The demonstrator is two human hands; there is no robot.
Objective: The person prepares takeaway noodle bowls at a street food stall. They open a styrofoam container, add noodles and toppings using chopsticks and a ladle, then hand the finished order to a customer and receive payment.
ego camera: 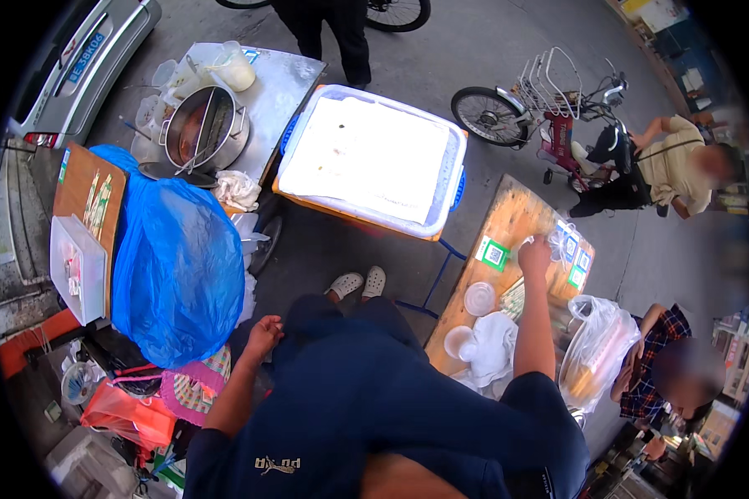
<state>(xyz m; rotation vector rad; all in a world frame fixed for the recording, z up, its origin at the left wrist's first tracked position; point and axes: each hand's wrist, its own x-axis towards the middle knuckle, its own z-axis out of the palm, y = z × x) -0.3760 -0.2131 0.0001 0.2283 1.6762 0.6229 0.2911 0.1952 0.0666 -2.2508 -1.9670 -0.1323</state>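
My right hand (535, 254) reaches over the wooden board (474, 274) on the right, fingers closed around something small and white, perhaps a wipe or tissue. Close to it lie a knotted clear plastic bag (562, 242) and printed code cards (494, 254). Lower on that board are clear plastic lids or tubs (479, 299), wrapped sticks (513, 299) and a white cloth (494, 340). My left hand (264, 335) hangs beside my leg near a big blue plastic bag (181, 262), its fingers loosely curled and nothing visible in them. A white sheet (365, 159) covers a lidded plastic bin ahead.
A divided steel pot (205, 129) with dark and reddish contents stands on a metal table (281, 75), beside plastic jugs (234, 67). Bikes (537, 106) and several people are around the stall. A filled plastic bag (599, 349) sits near my right arm.
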